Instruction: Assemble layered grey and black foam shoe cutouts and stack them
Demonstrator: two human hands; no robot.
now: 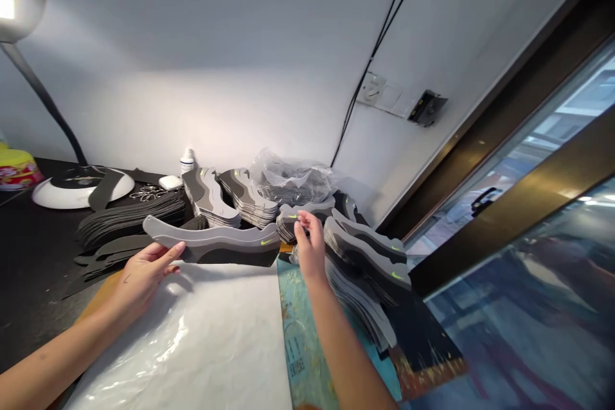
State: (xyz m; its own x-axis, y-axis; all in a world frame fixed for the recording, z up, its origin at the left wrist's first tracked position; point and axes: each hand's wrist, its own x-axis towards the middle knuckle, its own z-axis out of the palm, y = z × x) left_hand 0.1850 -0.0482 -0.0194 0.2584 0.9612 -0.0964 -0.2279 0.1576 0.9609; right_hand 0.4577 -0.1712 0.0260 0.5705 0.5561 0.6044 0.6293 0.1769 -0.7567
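Your left hand (147,275) grasps the end of a long grey shoe-shaped cutout (216,246), which stretches right, ending just beside your right hand (310,245). Those fingers (302,221) curl at a stack of cutouts (287,225); you can't tell if they grip. Behind, a crumpled clear plastic bag (291,176) holds dark pieces, hard to make out.
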